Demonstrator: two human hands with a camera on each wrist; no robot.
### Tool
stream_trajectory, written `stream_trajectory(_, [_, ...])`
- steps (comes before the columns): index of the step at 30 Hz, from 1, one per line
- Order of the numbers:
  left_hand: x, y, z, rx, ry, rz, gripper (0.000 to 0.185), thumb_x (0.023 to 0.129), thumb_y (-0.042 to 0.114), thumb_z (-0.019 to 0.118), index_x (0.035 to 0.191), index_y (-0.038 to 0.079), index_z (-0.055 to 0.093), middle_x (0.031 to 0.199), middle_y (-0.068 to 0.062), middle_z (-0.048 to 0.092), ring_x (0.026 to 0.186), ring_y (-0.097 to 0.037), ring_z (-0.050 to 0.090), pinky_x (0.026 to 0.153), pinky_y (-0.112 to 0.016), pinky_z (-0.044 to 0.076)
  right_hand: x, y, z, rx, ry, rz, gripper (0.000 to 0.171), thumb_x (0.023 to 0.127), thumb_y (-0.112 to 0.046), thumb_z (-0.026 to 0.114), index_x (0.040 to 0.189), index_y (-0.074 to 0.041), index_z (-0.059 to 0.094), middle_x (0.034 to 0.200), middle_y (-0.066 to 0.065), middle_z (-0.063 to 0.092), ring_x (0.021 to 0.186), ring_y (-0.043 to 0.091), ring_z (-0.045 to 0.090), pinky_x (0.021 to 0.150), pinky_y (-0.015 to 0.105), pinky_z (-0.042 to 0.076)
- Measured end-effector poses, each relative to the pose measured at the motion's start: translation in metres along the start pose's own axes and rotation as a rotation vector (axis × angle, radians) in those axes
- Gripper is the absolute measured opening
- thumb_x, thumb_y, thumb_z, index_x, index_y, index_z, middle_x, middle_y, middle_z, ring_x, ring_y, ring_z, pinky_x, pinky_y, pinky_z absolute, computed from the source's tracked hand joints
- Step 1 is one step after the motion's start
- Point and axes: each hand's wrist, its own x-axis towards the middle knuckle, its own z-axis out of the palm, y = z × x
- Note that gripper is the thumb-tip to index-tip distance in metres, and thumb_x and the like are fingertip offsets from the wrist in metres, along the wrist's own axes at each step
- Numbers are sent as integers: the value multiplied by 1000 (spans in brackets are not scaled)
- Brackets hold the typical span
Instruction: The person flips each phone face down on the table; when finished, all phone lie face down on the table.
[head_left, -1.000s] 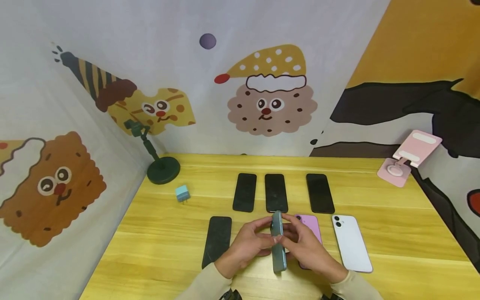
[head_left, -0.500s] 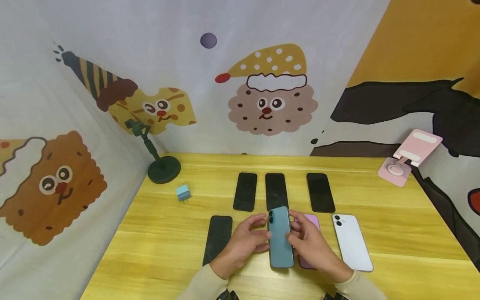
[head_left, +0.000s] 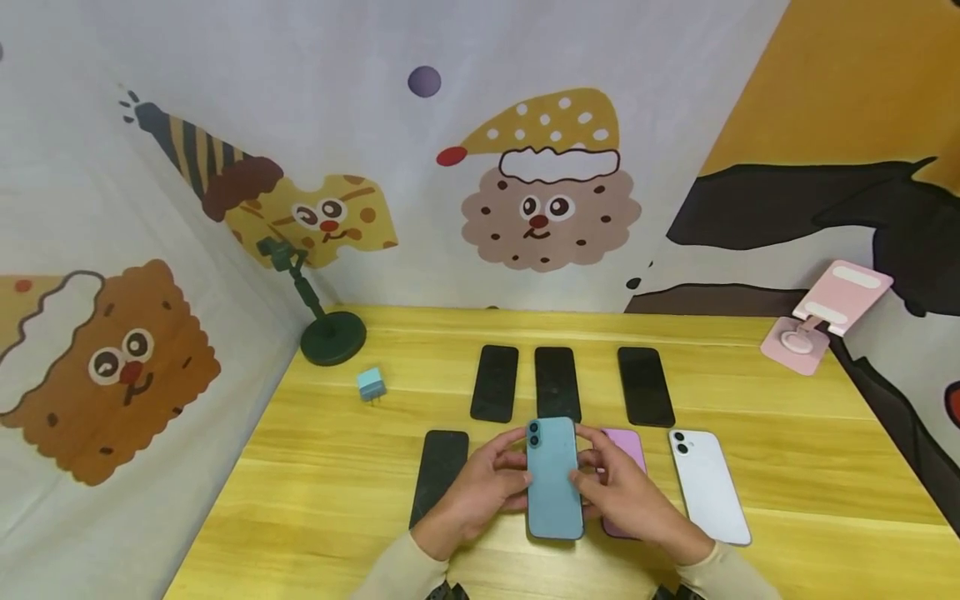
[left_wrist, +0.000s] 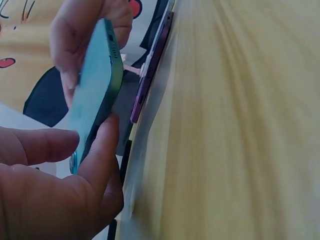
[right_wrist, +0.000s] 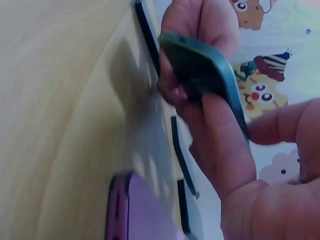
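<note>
A teal smartphone [head_left: 553, 483] is held up off the table, its back with two camera lenses facing the head camera. My left hand [head_left: 483, 483] grips its left edge, thumb on the side and fingers underneath. On the opposite edge my right hand [head_left: 618, 487] pinches it between thumb and fingers. The left wrist view shows the phone [left_wrist: 95, 85] edge-on with its bottom speaker holes. In the right wrist view fingers [right_wrist: 225, 140] support its dark screen side. Partly behind my right hand lies a pink phone [head_left: 626, 450]; a black phone [head_left: 441, 471] lies beside my left hand.
Three black phones lie in a back row: left [head_left: 495, 383], middle [head_left: 557, 383] and right [head_left: 646, 387]. A white phone [head_left: 708, 487] lies face down at right. A blue charger plug [head_left: 371, 385] and dark green stand [head_left: 333, 337] are at left, a pink phone stand [head_left: 797, 342] at back right.
The teal phone has turned from edge-on to back facing the head camera, then shifted slightly left. Both hands keep hold of its sides.
</note>
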Motion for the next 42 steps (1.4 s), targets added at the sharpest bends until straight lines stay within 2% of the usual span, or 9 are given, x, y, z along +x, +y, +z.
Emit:
stream_trajectory(6, [-3, 5, -6, 41, 0, 10, 70, 95, -6, 68, 159, 16, 50, 115, -13, 56, 94, -18, 62, 71, -31, 62, 6, 6, -8, -103, -30, 23, 76, 105, -11, 63, 166, 2, 20, 102, 17, 63, 84, 23, 70, 66, 37, 66])
stream_trajectory(10, [-6, 6, -6, 53, -13, -3, 69, 96, -6, 67, 160, 13, 47, 114, -13, 54, 94, -18, 60, 71, -32, 61, 8, 12, -10, -116, -68, 29, 75, 105, -6, 61, 166, 5, 20, 95, 14, 67, 80, 24, 73, 66, 36, 65])
stream_trajectory(13, [-6, 6, -4, 69, -8, 12, 64, 99, -6, 62, 160, 7, 46, 117, -16, 56, 95, -20, 61, 74, -34, 62, 10, 14, -11, -128, -78, 24, 73, 105, -4, 59, 164, 9, 20, 93, 13, 71, 79, 25, 75, 66, 35, 65])
stream_trajectory(19, [-6, 9, -3, 141, 24, 18, 55, 100, -2, 53, 155, 1, 49, 119, -17, 58, 94, -21, 62, 78, -37, 62, 13, 16, -10, -140, -88, 18, 74, 103, -3, 61, 163, 12, 20, 95, 14, 73, 80, 27, 75, 67, 34, 65])
stream_trajectory(27, [-8, 16, -7, 232, 26, 15, 54, 101, 3, 57, 154, -5, 48, 120, -18, 59, 100, -22, 62, 88, -43, 62, 21, 14, -7, -139, -72, 62, 69, 104, -11, 64, 160, 12, 30, 101, 14, 70, 86, 25, 75, 72, 35, 66])
stream_trajectory(33, [-7, 19, -10, 229, 15, -9, 55, 102, 6, 58, 153, -8, 47, 127, -19, 60, 111, -24, 64, 95, -48, 61, 26, 11, -7, -156, -66, 58, 70, 106, -19, 66, 158, 14, 34, 104, 14, 67, 90, 26, 74, 74, 34, 66])
stream_trajectory(42, [-4, 19, -13, 226, -54, 6, 52, 105, 11, 59, 151, -11, 48, 127, -18, 66, 117, -29, 69, 98, -51, 61, 25, 9, -8, -102, -136, 98, 76, 108, -21, 63, 159, 18, 23, 112, 19, 62, 95, 28, 74, 79, 38, 66])
